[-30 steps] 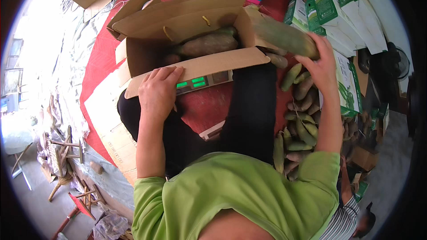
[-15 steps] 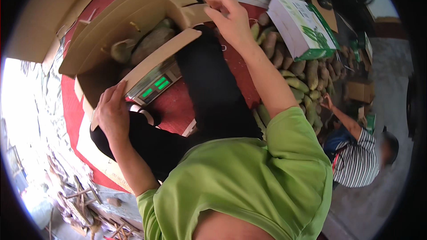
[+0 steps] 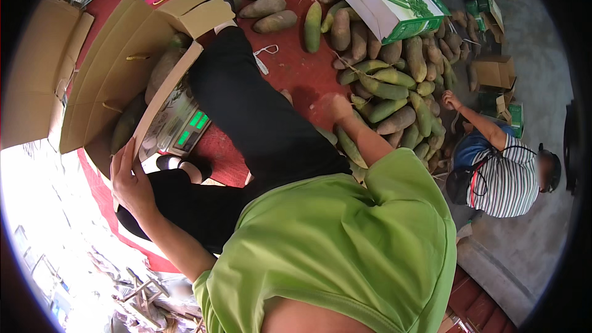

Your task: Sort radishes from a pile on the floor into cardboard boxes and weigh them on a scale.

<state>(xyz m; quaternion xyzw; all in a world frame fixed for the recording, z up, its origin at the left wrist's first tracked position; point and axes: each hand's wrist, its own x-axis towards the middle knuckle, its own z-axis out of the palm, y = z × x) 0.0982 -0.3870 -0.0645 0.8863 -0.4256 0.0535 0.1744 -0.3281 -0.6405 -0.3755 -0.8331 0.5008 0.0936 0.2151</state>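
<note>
An open cardboard box rests at the left on a digital scale with lit green digits. Inside lie long radishes, partly hidden by the box's near wall. My left hand grips that wall's rim near its lower corner, fingers over the edge. Low over the red floor covering, my right hand is smeared by motion, beside a heap of green and brown radishes. Its fingers cannot be made out. My knees in black trousers stand between the box and the heap.
A white and green printed carton lies on the heap's far side. Several loose radishes rest beyond my foot. At the right, a person in a striped shirt reaches toward the heap. Another cardboard box stands far left.
My right hand has left the box's far flap and moved right and down toward the radish heap. My left hand stays on the box rim. The view has shifted to the right.
</note>
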